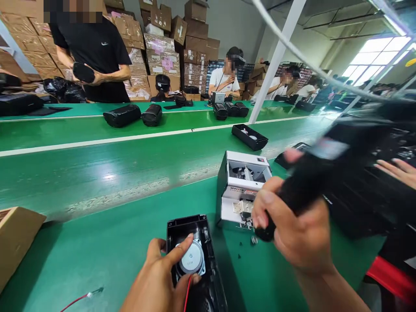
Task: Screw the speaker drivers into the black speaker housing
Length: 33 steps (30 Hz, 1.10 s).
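In the head view, the left hand (159,275) has its fingers closed on a round silver speaker (191,260) inside a black housing (216,277). The right hand (303,232) wraps its fingers around a blurred black tool (302,184); just beyond them, a white machine (232,193) stands on the counter (123,238).

Ref = white post (277,61), slanted in view. Left of it: cardboard cartons (162,56), some film-wrapped, stacked high in front of a plain grey wall (235,26). Right of it, farther back: big paned windows (373,56), bright daylight, lit ceiling strip (394,22) above. Long glossy green belt (130,169) runs past its foot; matte green bench (130,238) on the near side.
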Tool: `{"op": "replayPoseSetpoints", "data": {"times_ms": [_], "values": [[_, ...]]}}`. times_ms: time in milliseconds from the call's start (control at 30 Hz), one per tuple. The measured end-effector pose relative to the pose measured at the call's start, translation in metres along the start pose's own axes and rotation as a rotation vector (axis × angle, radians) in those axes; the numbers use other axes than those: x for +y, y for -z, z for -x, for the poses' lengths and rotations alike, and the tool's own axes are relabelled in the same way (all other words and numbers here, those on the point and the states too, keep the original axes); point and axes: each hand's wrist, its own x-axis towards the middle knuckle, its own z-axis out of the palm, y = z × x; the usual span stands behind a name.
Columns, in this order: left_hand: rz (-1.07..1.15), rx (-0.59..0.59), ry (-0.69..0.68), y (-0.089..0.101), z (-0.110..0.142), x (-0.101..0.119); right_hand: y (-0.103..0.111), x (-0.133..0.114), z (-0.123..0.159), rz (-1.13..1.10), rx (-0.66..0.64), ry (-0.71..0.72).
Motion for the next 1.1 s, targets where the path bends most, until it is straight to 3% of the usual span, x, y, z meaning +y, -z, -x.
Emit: {"op": "replayPoseSetpoints", "data": {"times_ms": [100, 333, 567, 1100], "values": [[-0.008, -0.039, 0.015, 0.003, 0.001, 0.004, 0.0, -0.009, 0.018, -0.049, -0.038, -0.181], [-0.041, -0.123, 0.002, 0.005, 0.002, 0.006, -0.009, -0.027, 0.053, -0.37, -0.116, -0.04], [0.004, -0.092, 0.016, 0.007, 0.006, 0.017, -0.039, -0.004, 0.068, -0.354, -0.081, -0.124], [0.012, -0.154, 0.073, 0.018, 0.007, 0.03, -0.047, 0.018, 0.079, -0.31, -0.134, -0.078]]}}
